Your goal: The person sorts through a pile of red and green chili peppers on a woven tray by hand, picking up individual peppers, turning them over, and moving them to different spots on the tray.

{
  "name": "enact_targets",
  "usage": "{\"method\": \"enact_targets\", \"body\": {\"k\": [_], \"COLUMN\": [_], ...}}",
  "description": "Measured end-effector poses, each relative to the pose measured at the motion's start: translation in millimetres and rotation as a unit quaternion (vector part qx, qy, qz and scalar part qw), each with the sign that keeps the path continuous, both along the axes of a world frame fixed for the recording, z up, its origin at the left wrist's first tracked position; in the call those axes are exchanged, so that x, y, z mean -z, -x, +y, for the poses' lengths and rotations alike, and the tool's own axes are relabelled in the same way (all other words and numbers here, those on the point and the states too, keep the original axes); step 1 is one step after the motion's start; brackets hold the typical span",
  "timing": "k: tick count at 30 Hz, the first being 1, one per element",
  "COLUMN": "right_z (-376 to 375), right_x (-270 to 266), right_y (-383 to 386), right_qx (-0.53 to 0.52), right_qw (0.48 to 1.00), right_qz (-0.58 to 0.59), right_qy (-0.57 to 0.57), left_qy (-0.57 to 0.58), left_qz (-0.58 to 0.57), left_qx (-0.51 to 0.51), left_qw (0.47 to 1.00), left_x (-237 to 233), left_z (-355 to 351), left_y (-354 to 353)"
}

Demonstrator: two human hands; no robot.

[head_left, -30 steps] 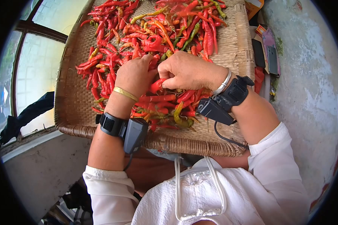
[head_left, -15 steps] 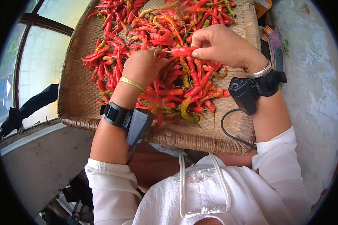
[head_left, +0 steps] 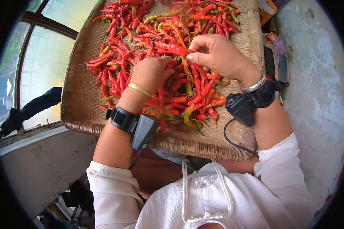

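Note:
Thumb and fingertips of my right hand [head_left: 219, 57] pinch the end of a red chili pepper [head_left: 176, 49], which points up and left over the pile. Just left of it, my left hand [head_left: 151, 74] has its fingers curled down among the peppers. Its fingertips are largely hidden, so I cannot make out what they hold. Around both hands lie many red chili peppers [head_left: 204, 89], with some orange and greenish ones. They are heaped in a shallow woven basket [head_left: 235, 129]. One yellow-green pepper [head_left: 188, 117] rests below my hands.
A thick braided rim [head_left: 198, 149] runs along the basket's near side. To the left is a window [head_left: 42, 65] with a dark cloth [head_left: 34, 107] at its sill. A phone [head_left: 282, 66] and other items lie right of the basket, beside a pale wall [head_left: 317, 84].
My right hand has moved down and slightly left. My left hand has shifted a little down and right, and the pepper stem that showed at its fingertips is no longer visible there.

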State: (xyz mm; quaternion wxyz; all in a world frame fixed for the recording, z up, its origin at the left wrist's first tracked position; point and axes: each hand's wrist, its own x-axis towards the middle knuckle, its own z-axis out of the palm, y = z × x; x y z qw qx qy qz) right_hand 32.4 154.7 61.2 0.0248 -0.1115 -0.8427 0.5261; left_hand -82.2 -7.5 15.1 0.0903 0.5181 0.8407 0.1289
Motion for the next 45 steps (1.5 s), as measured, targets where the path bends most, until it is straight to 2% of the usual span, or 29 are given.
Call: {"method": "enact_targets", "body": {"k": [3,5,6,9,10,11,13,14,16,17,18,19,20,23,24,26,30,37,39,40,42,43,45], "right_z": [-2,-2,0,5,7,9,22,23,26,22,14,6,-2,-12,-12,-12,-15,-12,-12,-13,-13,-13,-13], "right_x": [3,1,-2,0,-5,-4,-3,-3,0,4,8,11,10,9,12,22,27,30,30,27,25,25,23], "right_y": [-1,-2,-2,3,5,9,16,16,16,16,16,15,12,4,4,2,0,4,5,6,6,6,6], "right_qx": [-0.021,-0.069,-0.104,-0.060,0.024,0.103,0.168,0.168,0.146,0.146,0.088,0.027,-0.005,-0.093,-0.094,-0.169,-0.209,-0.087,-0.068,-0.059,-0.048,-0.034,-0.020], "right_qw": [1.000,0.995,0.987,0.995,0.992,0.977,0.922,0.922,0.950,0.950,0.981,0.997,1.000,0.986,0.986,0.949,0.929,0.956,0.958,0.964,0.970,0.974,0.978], "right_qz": [-0.014,-0.076,-0.114,-0.066,-0.066,0.030,0.136,0.137,0.067,0.067,0.041,0.013,0.001,-0.054,-0.054,-0.114,-0.132,-0.029,-0.002,-0.002,-0.002,0.007,0.017], "right_qy": [-0.007,-0.016,-0.031,-0.046,0.107,0.186,0.320,0.320,0.267,0.267,0.170,0.070,0.017,-0.125,-0.124,-0.241,-0.276,-0.280,-0.278,-0.259,-0.239,-0.223,-0.207], "left_qy": [-0.008,0.091,0.026,0.039,0.037,0.034,0.029,0.032,0.037,0.059,0.080,0.081,0.083,0.080,0.074,0.074,0.068,0.022,-0.011,-0.010,-0.042,-0.042,-0.054], "left_qz": [-0.037,-0.009,-0.045,-0.031,-0.031,-0.028,-0.024,-0.018,-0.011,-0.009,-0.006,-0.008,-0.008,0.002,0.014,0.019,0.036,0.010,-0.071,-0.071,-0.166,-0.166,-0.305], "left_qx": [0.014,-0.013,-0.016,0.000,0.000,-0.007,-0.014,-0.020,-0.024,-0.033,-0.043,-0.044,-0.042,-0.042,-0.039,-0.041,-0.042,-0.055,-0.068,-0.067,-0.065,-0.065,-0.064], "left_qw": [0.999,0.996,0.999,0.999,0.999,0.999,0.999,0.999,0.999,0.998,0.996,0.996,0.996,0.996,0.996,0.996,0.996,0.998,0.995,0.995,0.983,0.983,0.949], "left_x": [-2,-4,-9,-4,-3,-3,-3,-3,-5,-7,-8,-7,-6,0,1,1,1,-6,-12,-17,-25,-26,-28], "left_z": [1,3,3,2,1,1,0,0,2,3,3,4,4,3,3,3,3,1,0,-1,-2,-3,-4], "left_y": [-3,-6,-10,-5,-6,-7,-8,-8,-9,-9,-9,-9,-8,-5,-4,-5,-5,-2,-2,-3,-3,-3,-2]}}
